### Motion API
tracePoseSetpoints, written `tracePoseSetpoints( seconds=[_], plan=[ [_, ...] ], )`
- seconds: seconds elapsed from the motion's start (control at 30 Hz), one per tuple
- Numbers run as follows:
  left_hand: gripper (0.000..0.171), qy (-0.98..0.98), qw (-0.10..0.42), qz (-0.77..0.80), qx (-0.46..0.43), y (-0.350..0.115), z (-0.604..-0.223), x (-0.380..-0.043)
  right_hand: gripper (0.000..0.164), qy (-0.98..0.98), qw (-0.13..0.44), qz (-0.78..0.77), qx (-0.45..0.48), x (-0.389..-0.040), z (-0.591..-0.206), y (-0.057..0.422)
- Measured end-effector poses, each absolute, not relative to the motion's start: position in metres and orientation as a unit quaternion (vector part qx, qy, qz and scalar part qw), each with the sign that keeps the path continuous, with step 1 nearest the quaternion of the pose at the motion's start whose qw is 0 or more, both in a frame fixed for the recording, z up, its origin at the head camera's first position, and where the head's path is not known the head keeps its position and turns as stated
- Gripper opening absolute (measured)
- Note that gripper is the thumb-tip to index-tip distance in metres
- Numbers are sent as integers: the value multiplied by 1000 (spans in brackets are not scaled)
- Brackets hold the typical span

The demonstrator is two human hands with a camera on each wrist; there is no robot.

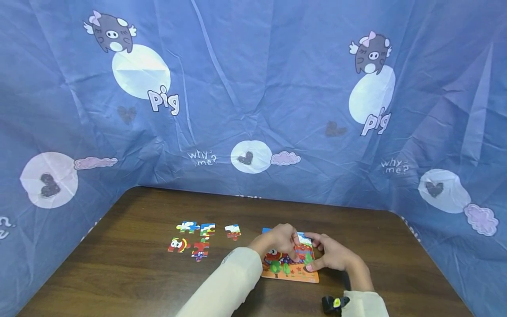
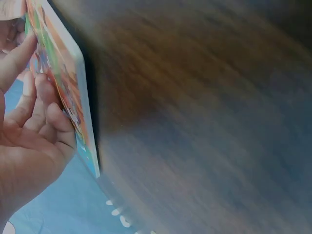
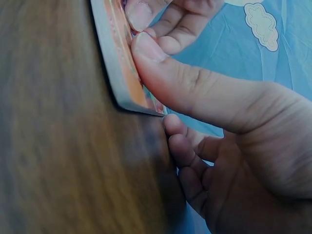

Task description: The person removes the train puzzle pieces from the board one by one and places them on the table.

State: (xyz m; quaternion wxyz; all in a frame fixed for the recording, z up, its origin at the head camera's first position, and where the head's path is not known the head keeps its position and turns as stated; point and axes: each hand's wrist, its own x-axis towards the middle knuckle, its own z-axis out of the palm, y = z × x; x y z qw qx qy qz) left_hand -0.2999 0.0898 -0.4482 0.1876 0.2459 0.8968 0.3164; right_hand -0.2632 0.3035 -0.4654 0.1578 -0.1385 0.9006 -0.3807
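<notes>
- Step: we judge that the left hand [image 1: 282,238] is fitting pieces on the puzzle board [image 1: 273,275] beneath both hands; we cannot tell whether it pinches one.
- Right hand [image 1: 334,255]: thumb on the board, grip unclear.
- Next, we judge: light, level pressure.
- Margins: loose pieces [image 1: 200,249] left of the left hand; open table [image 1: 396,259] right of the right.

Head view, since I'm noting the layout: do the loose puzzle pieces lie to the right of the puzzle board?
No, the loose puzzle pieces lie to the left of the puzzle board.
</notes>
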Motion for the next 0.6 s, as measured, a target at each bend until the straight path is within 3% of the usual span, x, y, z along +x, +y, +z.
tracePoseSetpoints(
  seconds=[0.6],
  plan=[
    [22,908,146,322,225,91,-442,-293,95,913,141,-352,-147,-263,-467,303]
  ],
)
